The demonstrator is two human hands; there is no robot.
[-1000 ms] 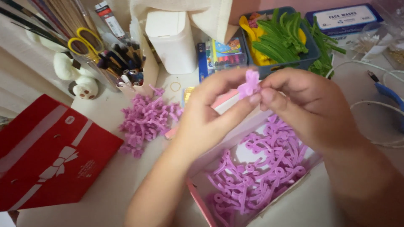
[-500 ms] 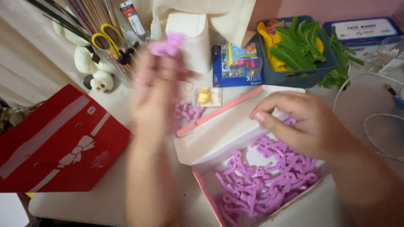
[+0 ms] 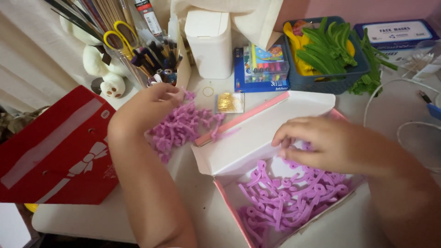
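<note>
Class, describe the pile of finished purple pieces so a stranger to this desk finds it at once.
Start at the red gift bag lying flat on the left. Just right of it, under the left hand, lies the purple pile on the bare tabletop. Unlike the purple strips inside the open white box, these are bunched, clustered shapes.

Even, soft daylight fills the scene, brightest at upper left on the curtain (image 3: 32,55), which washes out pale. Shadows are faint, falling just beneath the left hand (image 3: 149,108) and inside the box (image 3: 257,133). No hard glare. Focus is sharp at centre; slight wide-angle bending and softness at the edges.
</note>
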